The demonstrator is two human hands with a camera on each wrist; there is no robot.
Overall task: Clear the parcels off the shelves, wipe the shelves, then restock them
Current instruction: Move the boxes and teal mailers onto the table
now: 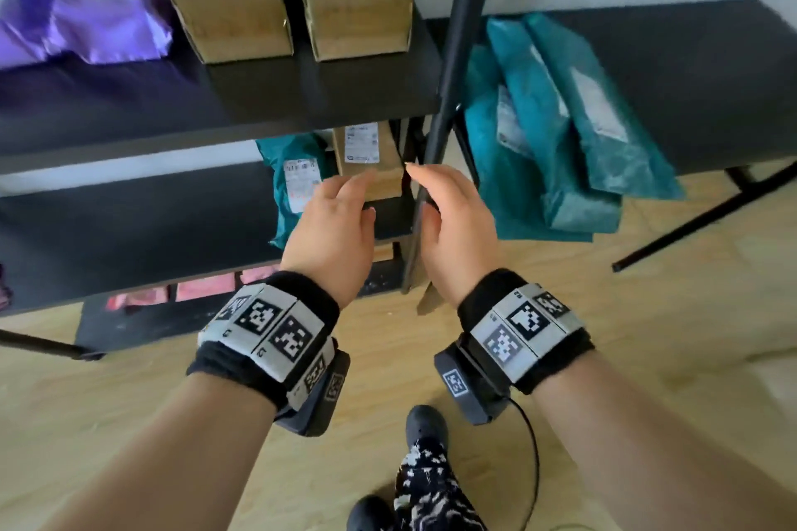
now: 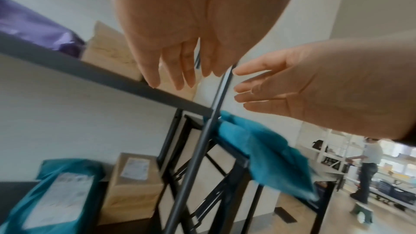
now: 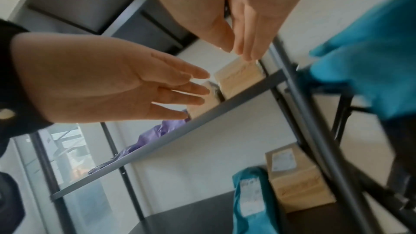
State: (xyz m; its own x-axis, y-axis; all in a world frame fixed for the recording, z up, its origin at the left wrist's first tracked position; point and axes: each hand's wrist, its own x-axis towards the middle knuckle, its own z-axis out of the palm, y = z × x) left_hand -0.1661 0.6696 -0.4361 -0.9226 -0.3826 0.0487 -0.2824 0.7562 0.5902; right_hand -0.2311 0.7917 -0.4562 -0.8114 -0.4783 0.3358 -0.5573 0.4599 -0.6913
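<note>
1. At right end of middle shelf [image 1: 129, 220], both hands up in front of cardboard box [image 1: 374, 168], palms facing each other.
2. Left hand [image 1: 334, 224]: fingers [image 2: 173, 70] straight, loosely spread, holding nothing; tips close to box front, contact not clear.
3. Right hand [image 1: 453, 224]: fingers [image 3: 245, 42] straight & together, holding nothing, just beside black upright post [image 1: 457, 56] at shelf's right corner.
4. Box stands upright at shelf's right end, white label [image 1: 361, 142] facing out.
5. Touching box on its left: teal mailer [image 1: 293, 181], leaning, label on front.
6. Upper shelf [image 1: 302, 99]: two cardboard boxes [image 1: 228, 9] side by side near right end; purple mailers [image 1: 86, 17] toward left, blurred.
7. Lowest shelf [image 1: 129, 328]: pink parcels [image 1: 207, 287] showing under middle shelf edge, partly hidden.
8. Right of post, black table [image 1: 690, 78] w/ stack of teal mailers [image 1: 556, 134] at its left end, hanging over front edge.
9. Both wrists w/ black bands & marker tags; cable hanging from right wrist unit.
10. Wood floor [image 1: 647, 315] below; person's dark shoes & patterned trouser leg at bottom of head view.
11. Left-wrist view: another person [image 2: 369, 166] standing far back in room, blurred.
</note>
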